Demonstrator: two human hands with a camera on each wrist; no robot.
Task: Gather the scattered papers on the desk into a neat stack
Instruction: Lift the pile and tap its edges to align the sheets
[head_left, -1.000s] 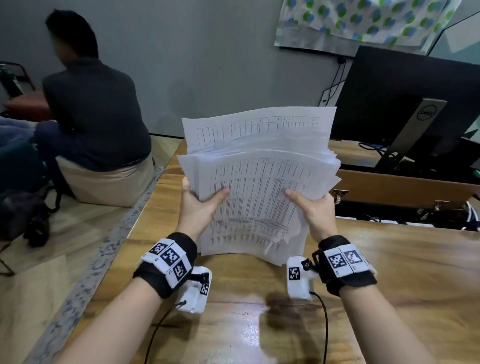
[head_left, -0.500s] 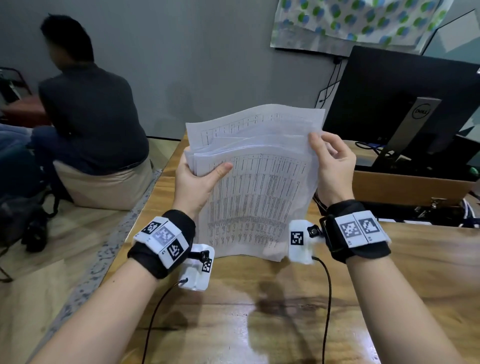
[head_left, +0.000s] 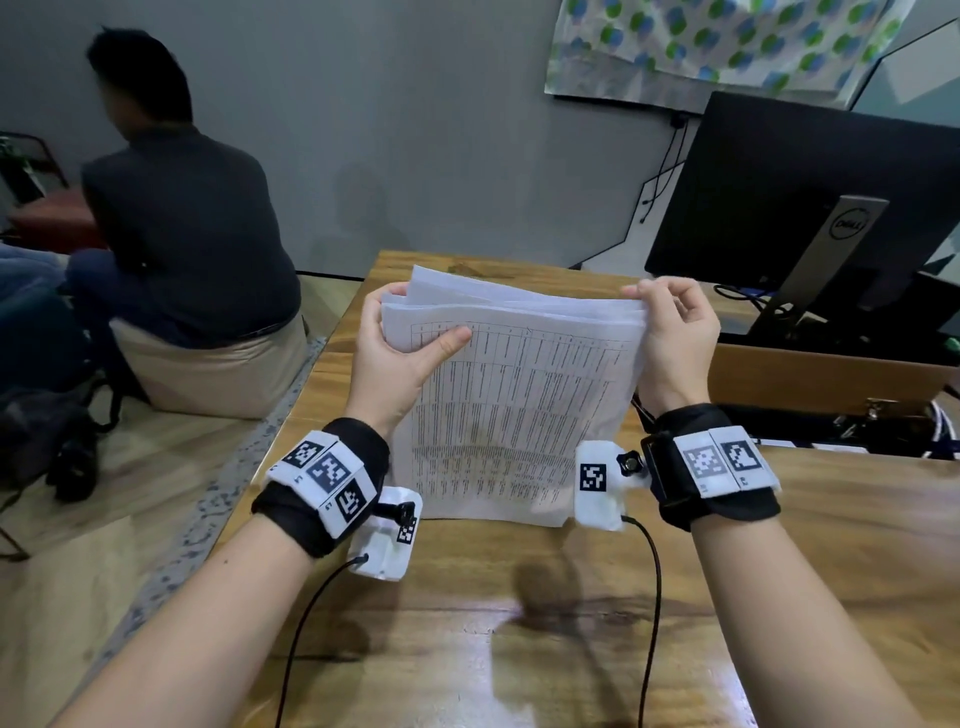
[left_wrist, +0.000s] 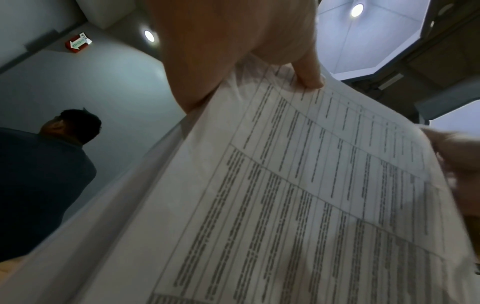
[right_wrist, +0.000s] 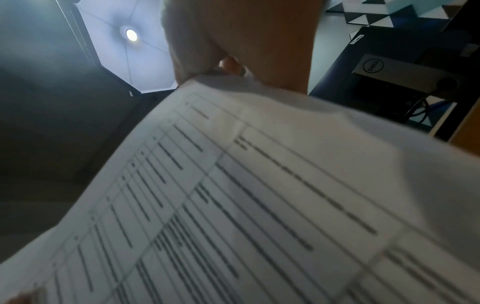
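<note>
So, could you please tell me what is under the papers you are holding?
The papers stand on their bottom edge on the wooden desk. Only bare wood shows around that edge; the desk behind them is hidden.

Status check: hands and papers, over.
Left hand grips papers at left edge. Right hand pinches top right corner. Papers upright on desk. Nothing blocking.

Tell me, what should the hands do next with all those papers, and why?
Probably tap the papers gently on the desk to even them out. The left hand grips the left edge, and the right hand pinches the top right corner. The bundle stands upright on its bottom edge, but at the top left the sheets fan apart, so it is not yet a neat stack.
</note>
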